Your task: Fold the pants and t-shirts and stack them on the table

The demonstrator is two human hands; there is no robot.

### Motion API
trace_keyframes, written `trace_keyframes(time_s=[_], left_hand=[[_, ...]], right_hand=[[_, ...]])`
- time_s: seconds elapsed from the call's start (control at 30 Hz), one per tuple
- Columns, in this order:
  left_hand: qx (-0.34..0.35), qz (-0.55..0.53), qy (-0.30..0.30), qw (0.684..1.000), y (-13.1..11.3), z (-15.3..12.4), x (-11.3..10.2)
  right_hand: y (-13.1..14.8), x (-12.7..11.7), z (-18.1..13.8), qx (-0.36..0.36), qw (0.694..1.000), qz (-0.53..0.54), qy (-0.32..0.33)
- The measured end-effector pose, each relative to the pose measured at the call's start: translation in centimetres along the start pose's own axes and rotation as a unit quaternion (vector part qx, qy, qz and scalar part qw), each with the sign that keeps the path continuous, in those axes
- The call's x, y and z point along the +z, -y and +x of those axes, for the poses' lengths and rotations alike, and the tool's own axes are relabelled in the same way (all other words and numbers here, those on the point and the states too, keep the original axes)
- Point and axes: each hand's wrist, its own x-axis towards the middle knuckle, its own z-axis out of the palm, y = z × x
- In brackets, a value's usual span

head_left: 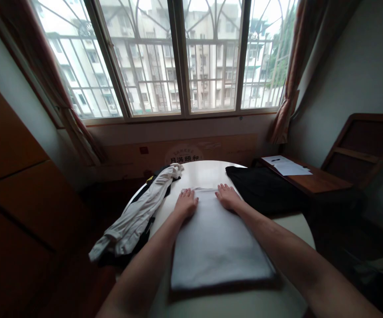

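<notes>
A folded white garment (219,247) lies flat on a round white table (208,170) in front of me. My left hand (186,203) rests on its far left corner, fingers stretched forward. On the far right corner my right hand (227,196) lies palm down with its fingers spread. Both hands press on the cloth and neither grips it. The garment's far edge shows a small crease between the hands. What kind of garment it is, I cannot make out.
Crumpled white and dark clothes (138,210) hang over the table's left edge. A folded black garment (264,190) lies at the right. Beyond it, papers (286,166) rest on a wooden side table (324,180). A barred window (185,57) is ahead.
</notes>
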Motion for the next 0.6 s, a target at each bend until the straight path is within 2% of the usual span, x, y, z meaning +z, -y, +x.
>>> trace_keyframes(time_s=[0.1, 0.17, 0.27, 0.33, 0.47, 0.6], left_hand=[[-0.036, -0.124, -0.041, 0.991, -1.4, 1.6, -0.6], [-0.048, -0.218, -0.066, 0.972, -3.1, 2.8, -0.3], [-0.073, -0.347, -0.071, 0.932, -5.2, 3.8, 1.3], [-0.105, -0.41, -0.066, 0.903, -5.8, 3.7, 2.7], [-0.156, -0.494, -0.069, 0.852, -4.9, 2.8, 4.2], [-0.165, -0.543, -0.071, 0.821, -3.1, 2.5, 2.9]], right_hand=[[0.9, -0.9, 1.3, 0.046, 0.994, 0.086, -0.052], [2.2, -1.1, 2.1, 0.054, 0.984, 0.149, -0.078], [4.2, -0.3, 2.5, 0.044, 0.969, 0.231, -0.08], [5.1, 0.9, 2.3, 0.043, 0.96, 0.268, -0.071], [5.2, 2.7, 1.9, 0.052, 0.947, 0.31, -0.057], [3.8, 2.4, 1.9, 0.047, 0.943, 0.324, -0.056]])
